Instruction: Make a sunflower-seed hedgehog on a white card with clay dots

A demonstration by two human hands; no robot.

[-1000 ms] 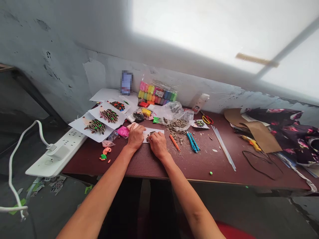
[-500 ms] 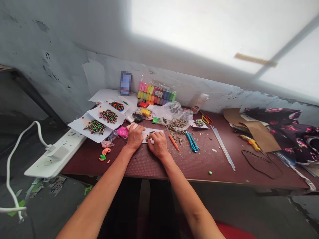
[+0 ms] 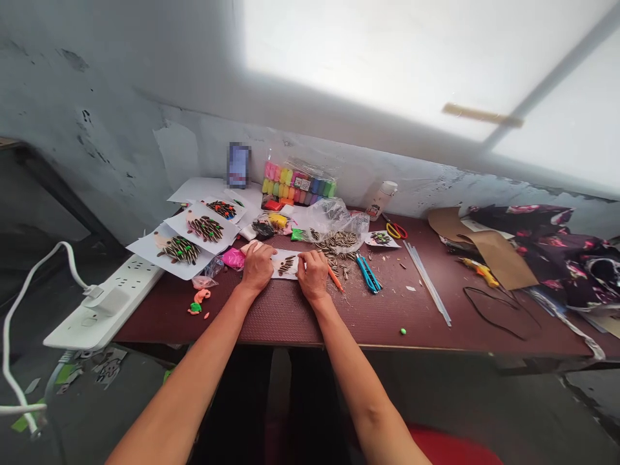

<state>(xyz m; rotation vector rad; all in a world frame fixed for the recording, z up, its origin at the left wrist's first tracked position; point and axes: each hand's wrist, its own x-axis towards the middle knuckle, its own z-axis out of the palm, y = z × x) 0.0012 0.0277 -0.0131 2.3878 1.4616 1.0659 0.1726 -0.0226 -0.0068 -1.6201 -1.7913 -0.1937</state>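
A small white card [image 3: 279, 273] lies on the table between my hands, with several sunflower seeds [image 3: 287, 264] stuck in rows on it. My left hand [image 3: 258, 266] holds the card's left edge, its fingers curled. At the right edge, my right hand [image 3: 314, 274] has its fingertips pressed together; whatever they pinch is hidden. An orange pen-like tool [image 3: 335, 279] lies just right of that hand. Behind it is a pile of loose sunflower seeds [image 3: 339, 241], partly under a clear plastic bag [image 3: 334, 213]. A blue pair of snips [image 3: 369, 274] lies farther right.
Finished-looking seed-covered cards [image 3: 180, 249] overlap at the left, near a white power strip [image 3: 101, 307]. Colored clay packs [image 3: 300, 184] and a phone [image 3: 238, 165] stand at the wall. Scissors [image 3: 396, 230], clear glue sticks [image 3: 427, 284] and a yellow glue gun [image 3: 479, 272] lie rightward.
My right hand has moved right, off the middle of the card to its right edge, uncovering the seed rows. My left hand stays on the card's left side. The view has shifted slightly.
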